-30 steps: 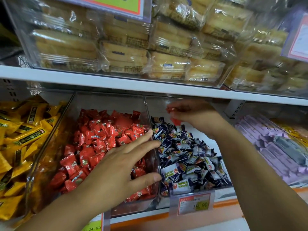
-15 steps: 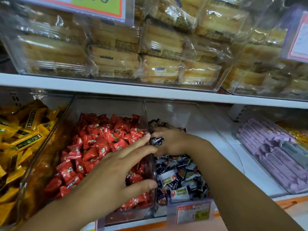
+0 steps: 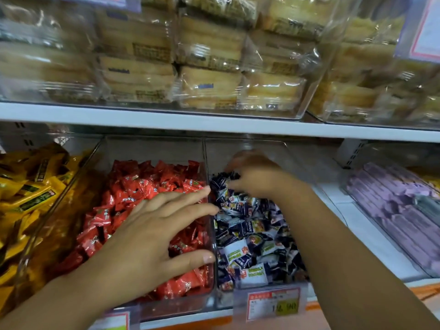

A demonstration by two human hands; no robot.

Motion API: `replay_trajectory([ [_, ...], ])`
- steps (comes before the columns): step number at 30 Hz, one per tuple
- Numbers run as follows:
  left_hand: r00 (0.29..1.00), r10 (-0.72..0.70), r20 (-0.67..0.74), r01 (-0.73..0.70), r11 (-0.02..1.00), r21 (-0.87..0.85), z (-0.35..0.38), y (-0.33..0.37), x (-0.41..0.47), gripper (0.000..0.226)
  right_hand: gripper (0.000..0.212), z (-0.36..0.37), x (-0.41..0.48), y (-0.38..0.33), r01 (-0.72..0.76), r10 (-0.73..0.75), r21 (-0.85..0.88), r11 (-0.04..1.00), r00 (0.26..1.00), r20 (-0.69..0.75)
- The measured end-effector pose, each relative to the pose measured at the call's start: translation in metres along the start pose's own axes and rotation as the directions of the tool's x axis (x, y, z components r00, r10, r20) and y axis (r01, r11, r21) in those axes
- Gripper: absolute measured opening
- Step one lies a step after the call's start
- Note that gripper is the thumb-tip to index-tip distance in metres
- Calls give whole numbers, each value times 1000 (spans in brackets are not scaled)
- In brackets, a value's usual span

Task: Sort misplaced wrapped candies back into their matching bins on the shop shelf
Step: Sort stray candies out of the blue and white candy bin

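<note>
Left grip [image 3: 152, 234], right grip [image 3: 258, 178] bare; forearms [image 3: 338, 246] bare; short thumbnail [image 3: 210, 259] on left; right blurred.

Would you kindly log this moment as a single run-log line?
left hand: spread over red candies | right hand: reaching into blue candies, grip unclear

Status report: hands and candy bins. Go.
Left hand open, flat on red candies. Right hand down in blue candies, grip blurred. Nothing blocking.
</note>
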State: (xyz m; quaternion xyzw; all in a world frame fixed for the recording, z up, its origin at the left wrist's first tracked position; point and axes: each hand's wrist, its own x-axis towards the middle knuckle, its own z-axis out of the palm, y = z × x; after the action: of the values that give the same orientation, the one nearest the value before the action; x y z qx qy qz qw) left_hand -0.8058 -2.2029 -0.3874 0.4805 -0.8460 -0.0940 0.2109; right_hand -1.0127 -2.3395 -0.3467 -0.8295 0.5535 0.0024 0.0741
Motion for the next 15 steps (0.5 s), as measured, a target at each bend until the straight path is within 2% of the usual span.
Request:
replay_trajectory([
  [1,1000,1,-3,-1,1000,-4,1,0,1,64,34,6,5,-11,63,-63,39,997,998,-22],
  [3,1000,2,-11,-2,1000,-13,1,0,2,63,21,25,14,-23,97,-97,3,995,994,42],
  [6,1000,5,16,-5,1000,3,0,-3,2,64,36,46,21,-14,35,-30,-83,996,997,65],
  [9,999,7,34,-7,1000,17,-1,-5,0,63,24,46,21,0,22,-18,96,995,999,-39],
  [12,999,-1,37,1,1000,19,-1,-5,-1,65,21,34,11,6,-17,19,346,938,1000,-3],
  [15,999,-12,53,10,999,41,0,-4,-2,67,17,17,-4,15,-66,96,441,895,994,-45],
])
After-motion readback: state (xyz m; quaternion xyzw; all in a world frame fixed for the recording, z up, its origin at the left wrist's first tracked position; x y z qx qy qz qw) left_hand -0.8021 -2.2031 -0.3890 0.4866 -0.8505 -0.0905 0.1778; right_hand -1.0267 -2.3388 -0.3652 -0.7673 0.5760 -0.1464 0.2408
